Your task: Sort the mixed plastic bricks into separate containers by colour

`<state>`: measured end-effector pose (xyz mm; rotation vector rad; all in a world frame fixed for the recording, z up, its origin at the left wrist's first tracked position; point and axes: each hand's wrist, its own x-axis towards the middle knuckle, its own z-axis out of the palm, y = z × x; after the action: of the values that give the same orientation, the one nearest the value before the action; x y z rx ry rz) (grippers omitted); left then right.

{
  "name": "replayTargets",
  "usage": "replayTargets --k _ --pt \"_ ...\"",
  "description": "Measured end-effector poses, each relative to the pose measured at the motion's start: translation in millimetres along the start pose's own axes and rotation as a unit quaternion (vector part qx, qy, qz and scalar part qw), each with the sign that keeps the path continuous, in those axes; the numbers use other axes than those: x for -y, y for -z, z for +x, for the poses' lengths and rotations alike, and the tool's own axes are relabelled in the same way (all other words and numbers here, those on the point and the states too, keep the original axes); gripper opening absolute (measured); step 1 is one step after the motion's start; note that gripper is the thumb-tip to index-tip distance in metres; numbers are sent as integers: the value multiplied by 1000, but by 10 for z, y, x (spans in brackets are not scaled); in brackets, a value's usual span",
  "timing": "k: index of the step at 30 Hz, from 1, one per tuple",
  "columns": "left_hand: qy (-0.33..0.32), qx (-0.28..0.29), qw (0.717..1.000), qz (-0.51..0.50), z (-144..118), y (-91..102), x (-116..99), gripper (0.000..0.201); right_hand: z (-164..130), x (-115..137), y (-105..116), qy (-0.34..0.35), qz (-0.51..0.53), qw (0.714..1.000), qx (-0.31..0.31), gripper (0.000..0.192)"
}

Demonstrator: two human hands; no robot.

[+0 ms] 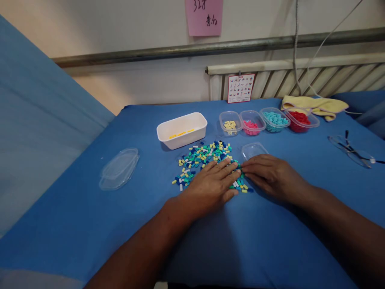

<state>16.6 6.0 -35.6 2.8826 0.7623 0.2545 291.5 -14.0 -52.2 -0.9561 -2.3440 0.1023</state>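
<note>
A loose pile of small plastic blocks point(204, 152) in blue, green, yellow and white is spread on the blue cloth. My left hand point(212, 180) lies flat across the near part of the pile, fingers stretched out, covering some blocks. At the pile's right edge, my right hand point(270, 174) has its fingers pressed together, the tips touching the blocks; whatever is between them is too small to make out. Just behind that hand stands a clear plastic box point(254, 149), partly hidden by it.
Beyond the pile is a white tub point(182, 130) with some yellow blocks. Clear boxes hold pale yellow point(230, 126), pink point(251, 127), turquoise point(275, 119) and red blocks point(300, 119). Clear lids point(119, 168) lie left; glasses point(351, 150) and a yellow cloth point(315, 105) lie right.
</note>
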Motion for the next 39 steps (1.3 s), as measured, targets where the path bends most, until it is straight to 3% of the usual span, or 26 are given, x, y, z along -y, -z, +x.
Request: replayTargets --k 6,10,13,16,21,28,33,39 --pt "28 -4 1000 4 -81 134 152 37 -63 -103 92 -58 15 997 -39 20" --pt "17 -70 997 -12 -171 231 262 30 -45 92 237 -63 15 996 59 19" --pt "58 -158 985 -23 -194 264 326 28 -38 240 282 -39 26 989 141 21" --pt "109 -223 967 -53 -187 291 368 26 -36 308 266 -21 23 986 166 24" --pt "172 -271 943 -85 -182 337 444 25 -27 321 243 -32 15 987 155 23" --pt "240 -328 904 -134 -181 298 580 26 199 187 61 -82 -18 996 20 16" --pt "240 -316 905 -151 -168 210 596 27 287 87 -124 -80 -3 995 68 18" --pt "239 -306 909 -153 -153 184 572 27 222 106 -136 -102 3 992 74 26"
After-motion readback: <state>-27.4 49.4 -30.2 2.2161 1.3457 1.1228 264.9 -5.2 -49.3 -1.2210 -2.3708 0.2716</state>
